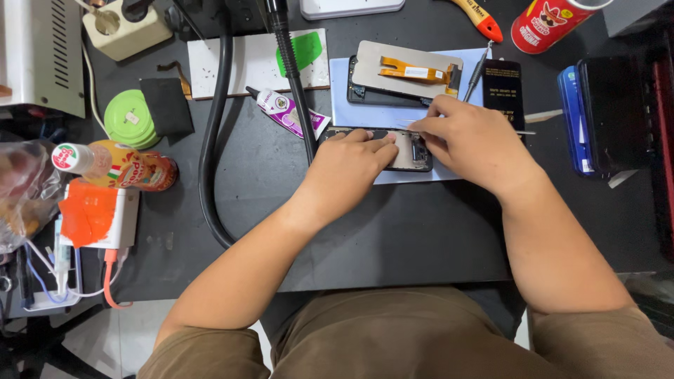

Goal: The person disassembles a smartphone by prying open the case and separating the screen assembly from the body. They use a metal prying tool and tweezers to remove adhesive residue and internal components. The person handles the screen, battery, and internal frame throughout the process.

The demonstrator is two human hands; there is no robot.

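Head view, items as I log them: opened phone body (411, 151) on a pale blue mat (365, 105), mid-bench. Left hand (347, 168) lies flat across it, fingers pressed down, apparently to steady it. Right hand (467, 140) pinches thin tweezers (407, 125) over the phone's upper edge. Detached screen panel (404, 70) with orange flex lies just behind. Glue tube (288, 112) beside; red snack canister (547, 21), contents unseen.
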